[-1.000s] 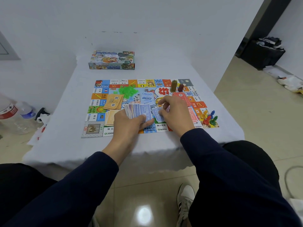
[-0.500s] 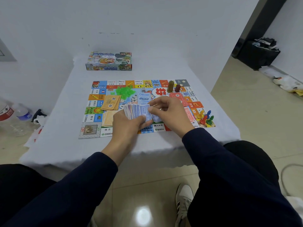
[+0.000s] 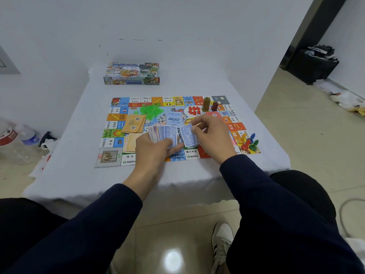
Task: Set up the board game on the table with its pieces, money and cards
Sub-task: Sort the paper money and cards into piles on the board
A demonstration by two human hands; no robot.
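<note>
Since the earlier frames the right hand (image 3: 214,135) has drawn a blue banknote (image 3: 190,135) away from the fan, so a gap now shows between note and fan where half a second ago they overlapped

Far left, on the floor, plastic bottles (image 3: 11,139) lie beside the white-covered table (image 3: 79,125). At the table's far edge sits the game box (image 3: 132,74), closed, well apart from the board. The game board (image 3: 126,115) lies flat in the middle of the table. On its left part rest two stacks of tan cards (image 3: 134,124), one nearer stack partly hidden by the left hand. Just beyond them is a heap of green houses (image 3: 151,110), with a die (image 3: 173,108) near it.

The left hand (image 3: 154,153) grips a fanned bundle of paper money (image 3: 163,133), thumb across its face, held over the board's near edge. Just right of it the right hand pinches the blue note between thumb and fingertips above the board. Past that hand stand two upright blocks (image 3: 209,104), one olive and one dark red. At the board's right corner a cluster of coloured pawns (image 3: 247,142) stands close together
</note>
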